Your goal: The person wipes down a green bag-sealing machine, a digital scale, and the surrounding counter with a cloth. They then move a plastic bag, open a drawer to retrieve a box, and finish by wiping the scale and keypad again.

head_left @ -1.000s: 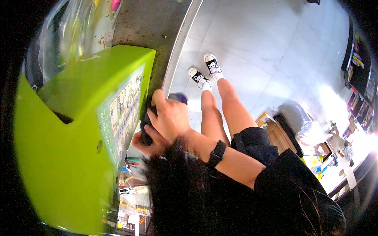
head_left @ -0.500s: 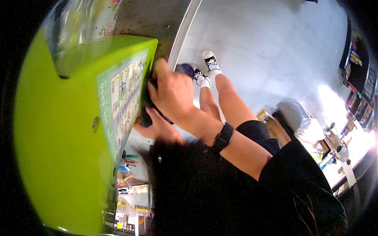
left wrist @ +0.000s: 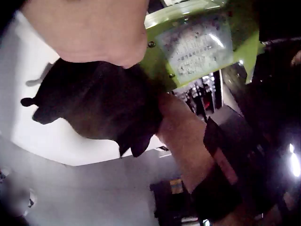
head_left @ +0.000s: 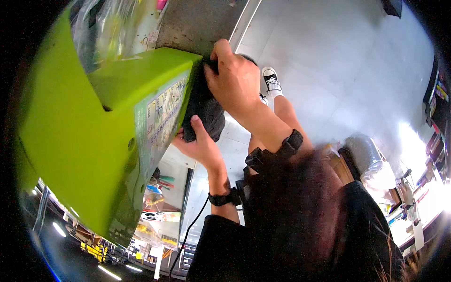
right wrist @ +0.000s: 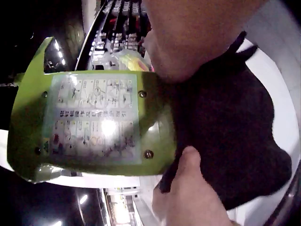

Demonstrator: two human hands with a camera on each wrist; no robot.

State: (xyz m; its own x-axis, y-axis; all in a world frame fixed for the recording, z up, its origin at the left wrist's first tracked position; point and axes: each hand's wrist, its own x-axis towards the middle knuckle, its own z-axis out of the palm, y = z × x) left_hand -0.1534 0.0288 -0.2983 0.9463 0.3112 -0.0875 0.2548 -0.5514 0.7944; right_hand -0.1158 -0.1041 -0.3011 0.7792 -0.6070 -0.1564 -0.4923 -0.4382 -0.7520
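Along the sheet-bearing side of one large, lime-green, smooth-shelled machine housing (head_left: 75, 164), one black, soft piece of fabric (head_left: 209, 110) was stretched between two bare hands, close up against the green edge. The right hand (head_left: 235, 82), the upper of the two in the head view, had its fingers curled and gripped one end of the fabric. The left hand (head_left: 203, 146) held the opposite end, its single visible thumb laid over the cloth and its fingers partly hidden beneath. One black wristband (head_left: 223, 198) circled the left wrist, and a second black strap (head_left: 292, 141) circled the right. On the housing was one pale, rectangular printed sheet (right wrist: 91, 117) filled with small pictures, and four round metal screws (right wrist: 149, 154) sat near its corners, two along each side. Behind the fabric, in the left wrist view, spread one white, smooth surface (left wrist: 42, 99). Two black-and-white canvas shoes (head_left: 271, 80) showed on the grey floor (head_left: 338, 61), one mostly hidden behind the right forearm. One thin black cable (head_left: 190, 228) ran beside the left sleeve (head_left: 213, 249).
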